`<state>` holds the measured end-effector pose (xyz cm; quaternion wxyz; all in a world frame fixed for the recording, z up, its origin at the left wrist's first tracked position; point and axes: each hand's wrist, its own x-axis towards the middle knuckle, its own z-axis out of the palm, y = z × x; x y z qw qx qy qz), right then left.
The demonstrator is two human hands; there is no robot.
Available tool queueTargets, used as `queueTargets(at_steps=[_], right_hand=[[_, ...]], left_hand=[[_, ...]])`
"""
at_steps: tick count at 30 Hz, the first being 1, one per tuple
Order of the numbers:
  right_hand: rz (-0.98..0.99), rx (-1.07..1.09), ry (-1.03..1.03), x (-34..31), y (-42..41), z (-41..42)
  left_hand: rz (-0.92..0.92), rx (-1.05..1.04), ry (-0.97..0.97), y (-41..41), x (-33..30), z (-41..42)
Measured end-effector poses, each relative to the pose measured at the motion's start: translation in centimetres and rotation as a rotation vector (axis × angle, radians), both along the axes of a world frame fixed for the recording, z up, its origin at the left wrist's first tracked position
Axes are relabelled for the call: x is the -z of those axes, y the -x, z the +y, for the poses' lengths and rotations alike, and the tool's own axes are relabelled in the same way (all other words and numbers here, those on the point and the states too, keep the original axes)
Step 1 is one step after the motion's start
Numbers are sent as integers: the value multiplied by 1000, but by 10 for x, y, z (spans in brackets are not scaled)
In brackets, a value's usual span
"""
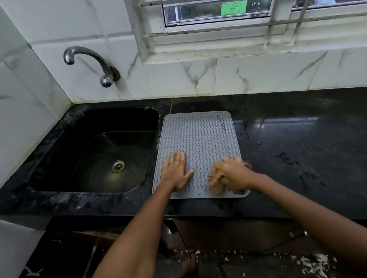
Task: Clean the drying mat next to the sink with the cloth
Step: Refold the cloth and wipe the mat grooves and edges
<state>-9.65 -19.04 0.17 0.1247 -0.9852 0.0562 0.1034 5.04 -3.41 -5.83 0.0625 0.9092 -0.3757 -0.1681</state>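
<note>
1. A grey drying mat [196,146] with a wavy ribbed pattern is seen lying flat on the black surface [303,147], just to the right of the black sink [100,154]
2. The left hand [176,171] is laid palm down on the near-left part of the mat, fingers spread and straight, nothing gripped; a ring is noted on one finger
3. The right hand [229,174] is closed over a brownish cloth [216,189] at the near-right corner of the mat; the cloth is pressed against the mat
4. The right hand and cloth are recorded as blurred; the exact grip of the fingers cannot be told
5. A bit of the cloth is seen past the mat's right edge, beside the hand
6. A metal tap [88,63] is fixed to the marble-tiled wall above the sink; a barred window [236,10] is set behind the surface
7. Wet streaks are noted on the surface right of the mat
</note>
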Motion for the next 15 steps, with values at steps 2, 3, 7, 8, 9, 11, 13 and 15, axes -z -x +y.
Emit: queueTargets(at_steps=[2, 3, 7, 8, 9, 11, 13, 15], right_hand=[[-61, -51, -113, 3, -18, 26], [-40, -85, -109, 9, -21, 31], [12, -122, -84, 28, 4, 10], [18, -140, -67, 31, 14, -1], [45, -148, -33, 36, 24, -14], [114, -113, 55, 38, 41, -39], [203, -70, 104, 28, 48, -59], [268, -58, 124, 8, 43, -68]], left_hand=[[7, 84, -24, 12, 2, -14], [12, 111, -46, 14, 4, -17], [-6, 111, -5, 9, 12, -6], [-15, 117, -6, 8, 13, -4], [-23, 124, -13, 8, 13, -3], [-28, 128, -21, 8, 13, -3], [-22, 120, -33, 8, 12, -4], [-12, 99, -34, 10, 11, -5]])
